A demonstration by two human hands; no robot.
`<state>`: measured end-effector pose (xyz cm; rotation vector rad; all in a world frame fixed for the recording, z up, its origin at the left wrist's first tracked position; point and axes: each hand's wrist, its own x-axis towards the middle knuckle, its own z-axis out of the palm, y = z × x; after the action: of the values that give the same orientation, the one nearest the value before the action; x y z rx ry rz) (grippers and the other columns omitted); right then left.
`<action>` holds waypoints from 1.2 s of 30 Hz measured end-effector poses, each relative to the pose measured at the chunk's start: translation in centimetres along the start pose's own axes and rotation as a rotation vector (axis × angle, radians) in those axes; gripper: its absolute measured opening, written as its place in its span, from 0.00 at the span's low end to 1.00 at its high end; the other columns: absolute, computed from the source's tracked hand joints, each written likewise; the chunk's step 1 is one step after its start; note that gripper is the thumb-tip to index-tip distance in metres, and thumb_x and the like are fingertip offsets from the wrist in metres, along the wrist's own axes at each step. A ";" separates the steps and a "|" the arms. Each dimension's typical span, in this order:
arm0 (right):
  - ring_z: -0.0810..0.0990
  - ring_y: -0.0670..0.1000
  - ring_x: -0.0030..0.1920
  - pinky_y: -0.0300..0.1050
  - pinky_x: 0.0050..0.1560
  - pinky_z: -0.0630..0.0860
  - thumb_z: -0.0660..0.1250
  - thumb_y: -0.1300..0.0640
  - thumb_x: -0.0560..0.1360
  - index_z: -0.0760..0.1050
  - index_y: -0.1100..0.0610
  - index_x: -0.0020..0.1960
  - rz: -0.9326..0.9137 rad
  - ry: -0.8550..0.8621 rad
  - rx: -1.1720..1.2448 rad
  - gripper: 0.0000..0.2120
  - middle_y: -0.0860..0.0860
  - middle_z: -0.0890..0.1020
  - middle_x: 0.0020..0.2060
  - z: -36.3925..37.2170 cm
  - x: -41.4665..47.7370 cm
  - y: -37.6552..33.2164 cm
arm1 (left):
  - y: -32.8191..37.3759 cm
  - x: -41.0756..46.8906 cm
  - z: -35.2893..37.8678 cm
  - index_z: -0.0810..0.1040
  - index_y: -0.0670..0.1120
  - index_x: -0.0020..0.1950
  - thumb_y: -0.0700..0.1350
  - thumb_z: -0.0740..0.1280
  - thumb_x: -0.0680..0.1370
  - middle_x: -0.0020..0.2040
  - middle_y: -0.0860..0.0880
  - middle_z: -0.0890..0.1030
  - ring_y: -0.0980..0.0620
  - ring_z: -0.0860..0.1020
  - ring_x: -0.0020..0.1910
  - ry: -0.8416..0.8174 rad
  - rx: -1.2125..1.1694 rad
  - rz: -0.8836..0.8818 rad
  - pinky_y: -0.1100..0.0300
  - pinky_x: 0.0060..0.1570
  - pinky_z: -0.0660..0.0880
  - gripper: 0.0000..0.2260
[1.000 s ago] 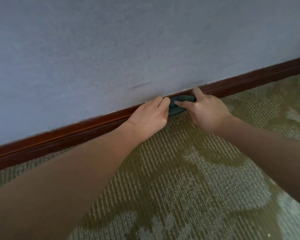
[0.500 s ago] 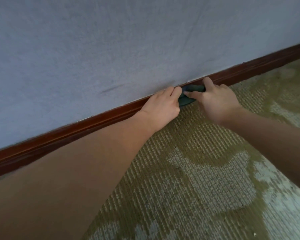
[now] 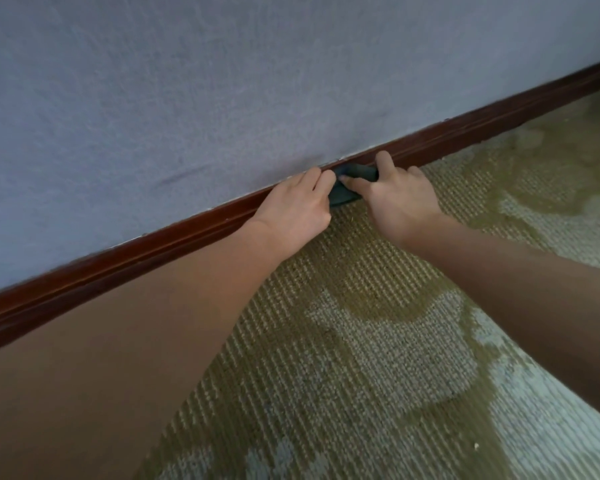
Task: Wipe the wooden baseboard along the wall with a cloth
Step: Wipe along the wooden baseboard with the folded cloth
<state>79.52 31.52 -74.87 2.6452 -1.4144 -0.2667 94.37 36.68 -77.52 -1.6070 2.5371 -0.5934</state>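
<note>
Both hands slid right along baseboard point(image 3: 187, 233), left hand point(image 3: 293, 209) and right hand point(image 3: 400, 199) pinching dark cloth point(image 3: 352, 183), arms outstretched

Dark cloth point(image 3: 355, 173) mostly hidden between left hand point(image 3: 297, 211) and right hand point(image 3: 400, 199); only small folded part shows, full shape unclear. Left fingertips curl out of sight against baseboard point(image 3: 174, 233). Stretch of baseboard behind hands and cloth covered; lower left run hidden by left forearm point(image 3: 118, 334). Baseboard cut off at left and right edges. Both forearms cut off by frame. Carpet point(image 3: 343, 358) pattern cut off at bottom and right edges.
</note>
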 end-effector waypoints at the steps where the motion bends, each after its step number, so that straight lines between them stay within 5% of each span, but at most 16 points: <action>1: 0.75 0.58 0.46 0.49 0.47 0.65 0.57 0.57 0.77 0.58 0.45 0.73 -0.008 0.002 -0.023 0.25 0.58 0.67 0.56 0.0 -0.1 -0.1 | -0.1 -0.2 0.0 0.74 0.36 0.59 0.35 0.59 0.78 0.54 0.45 0.71 0.47 0.71 0.53 0.002 0.012 0.011 0.58 0.50 0.70 0.11; 4: 0.75 0.57 0.46 0.49 0.48 0.64 0.58 0.58 0.78 0.57 0.44 0.73 0.008 -0.019 -0.027 0.26 0.57 0.66 0.57 -0.1 -0.3 -0.7 | -0.5 -1.0 -0.7 0.81 0.46 0.49 0.43 0.69 0.73 0.46 0.51 0.76 0.55 0.75 0.43 0.032 0.053 0.007 0.65 0.41 0.71 0.06; 7: 0.71 0.56 0.39 0.47 0.44 0.62 0.58 0.60 0.78 0.58 0.42 0.73 0.059 -0.072 0.118 0.27 0.56 0.65 0.56 -0.3 -0.3 -1.2 | -0.8 -1.2 -1.3 0.83 0.44 0.43 0.41 0.75 0.68 0.40 0.50 0.77 0.54 0.76 0.37 -0.013 0.020 0.009 0.65 0.36 0.72 0.06; 13: 0.67 0.55 0.38 0.46 0.42 0.65 0.57 0.64 0.78 0.62 0.39 0.70 0.111 -0.153 0.355 0.27 0.54 0.65 0.54 -0.7 -0.1 -1.8 | -1.1 -2.3 -1.4 0.81 0.41 0.51 0.39 0.72 0.70 0.43 0.49 0.77 0.52 0.76 0.41 -0.042 0.057 -0.010 0.63 0.36 0.72 0.10; 18: 0.73 0.56 0.41 0.49 0.47 0.65 0.59 0.63 0.76 0.59 0.42 0.72 0.029 -0.060 0.152 0.28 0.56 0.65 0.57 -1.2 -0.5 -3.0 | -1.6 -3.3 -1.3 0.67 0.35 0.67 0.35 0.59 0.78 0.56 0.44 0.69 0.46 0.69 0.55 -0.136 0.026 0.004 0.58 0.52 0.70 0.17; 27: 0.76 0.56 0.49 0.52 0.52 0.64 0.61 0.61 0.75 0.59 0.40 0.71 -0.012 -0.035 -0.028 0.29 0.55 0.67 0.57 -1.2 1.0 0.9 | -0.4 1.0 -1.5 0.70 0.35 0.64 0.32 0.55 0.77 0.59 0.41 0.67 0.43 0.66 0.58 -0.144 -0.043 0.015 0.54 0.56 0.68 0.16; 36: 0.69 0.56 0.57 0.50 0.52 0.64 0.59 0.61 0.77 0.62 0.41 0.71 0.002 -0.071 0.235 0.26 0.54 0.68 0.55 -1.1 1.0 1.1 | -1.2 1.4 -3.1 0.68 0.36 0.66 0.35 0.61 0.77 0.58 0.43 0.68 0.45 0.67 0.58 -0.280 -0.143 0.003 0.56 0.56 0.69 0.17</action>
<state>79.46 30.08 -73.66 2.8458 -1.5591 -0.2078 93.92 35.85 -74.00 -1.5998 2.4186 -0.1734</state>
